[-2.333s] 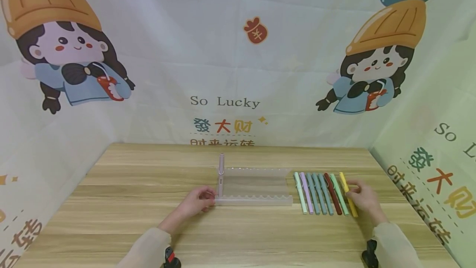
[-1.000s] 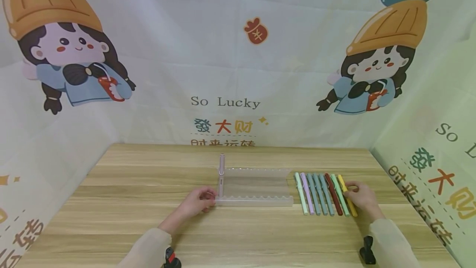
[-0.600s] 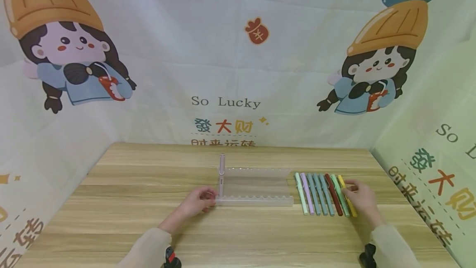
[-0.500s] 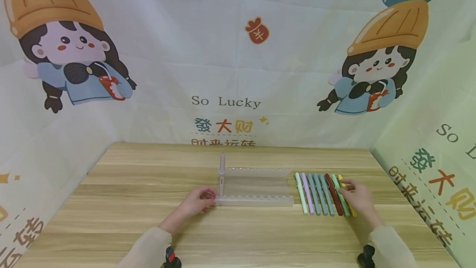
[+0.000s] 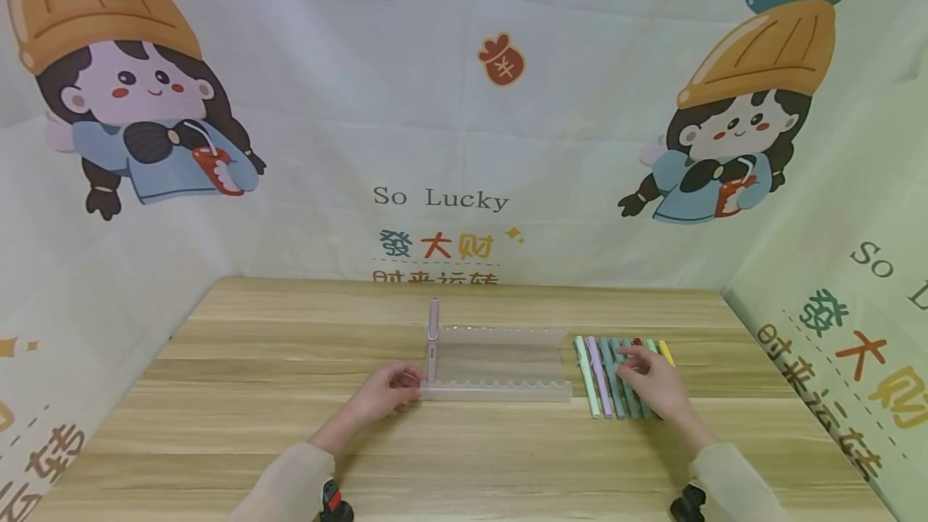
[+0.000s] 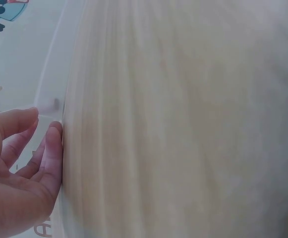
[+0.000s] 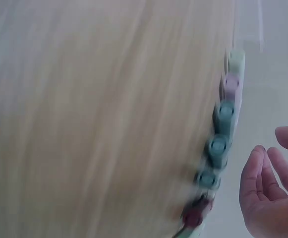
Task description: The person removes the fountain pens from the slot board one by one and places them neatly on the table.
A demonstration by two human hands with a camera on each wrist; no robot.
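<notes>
A clear pen rack [image 5: 496, 392] with scalloped rails lies mid-table. One mauve pen [image 5: 432, 321] sits in its leftmost slot. My left hand [image 5: 387, 390] holds the rack's front left corner, thumb and fingertips around the rail end. To the rack's right lies a row of capped pens: mint [image 5: 588, 381], lilac [image 5: 599, 377], several teal [image 5: 613, 385], dark red, green and yellow [image 5: 666, 353]. My right hand [image 5: 656, 383] hovers over the teal and red pens, covering parts of them. In the right wrist view, its thumb and fingers [image 7: 255, 173] are apart with nothing between them.
The wooden table [image 5: 464, 457] meets a printed cloth backdrop [image 5: 464, 143] behind and at both sides. In the right wrist view the pen ends line up close together, the lilac pen [image 7: 231, 83] second from the far end.
My right hand has moved left from the yellow pen, across the green and red, to over the teal pens. The yellow pen has edged left toward the green one. My left hand stays put.
</notes>
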